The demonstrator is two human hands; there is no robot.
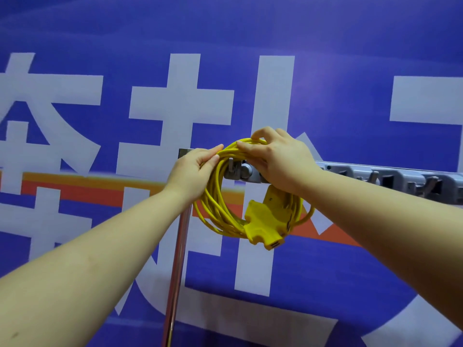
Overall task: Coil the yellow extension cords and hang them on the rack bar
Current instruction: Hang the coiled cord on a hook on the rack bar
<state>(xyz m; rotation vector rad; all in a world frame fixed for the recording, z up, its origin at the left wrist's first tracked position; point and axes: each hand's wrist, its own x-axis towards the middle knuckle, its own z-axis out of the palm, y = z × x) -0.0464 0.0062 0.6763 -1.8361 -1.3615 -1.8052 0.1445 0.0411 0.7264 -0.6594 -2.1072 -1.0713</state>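
Note:
A coiled yellow extension cord point(220, 201) hangs in loops in front of the left end of the grey rack bar point(390, 180). Its yellow multi-outlet block point(265, 226) dangles at the coil's lower right. My left hand point(194, 169) pinches the upper left of the coil between thumb and fingers. My right hand point(280, 159) grips the top of the coil, fingers curled over the strands. A grey hook point(238, 170) on the bar shows through the middle of the coil, between my hands. Whether the cord rests on the hook is hidden.
A shiny metal upright pole point(176, 266) runs down from the bar's left end. More grey hooks point(375, 177) line the bar to the right. A blue banner point(325, 71) with large white characters and an orange stripe fills the background.

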